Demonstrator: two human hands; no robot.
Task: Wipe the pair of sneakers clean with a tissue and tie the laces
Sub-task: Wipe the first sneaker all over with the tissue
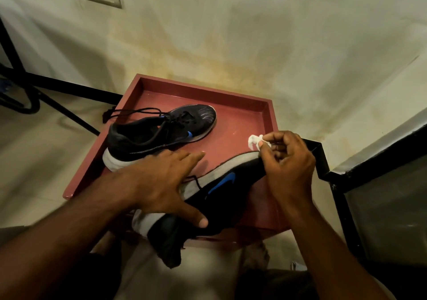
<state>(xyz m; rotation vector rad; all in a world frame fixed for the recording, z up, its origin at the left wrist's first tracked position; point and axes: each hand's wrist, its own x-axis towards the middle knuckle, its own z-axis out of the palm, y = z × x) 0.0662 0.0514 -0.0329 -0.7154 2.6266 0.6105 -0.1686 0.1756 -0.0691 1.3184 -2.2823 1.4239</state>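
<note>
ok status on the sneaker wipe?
Left hand flat on near sneaker, steadying. Right hand pinching tissue at its toe. Far sneaker laces untied. Nothing obstructing.

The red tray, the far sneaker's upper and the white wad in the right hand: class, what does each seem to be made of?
Red tray: probably painted wood or board; smooth, faintly glossy floor, square raised rim.
Far sneaker upper: dark knit or mesh fabric, matte, with a fine streaked weave at the toe.
White wad, pinched by the right hand: soft crumpled tissue paper.
</note>
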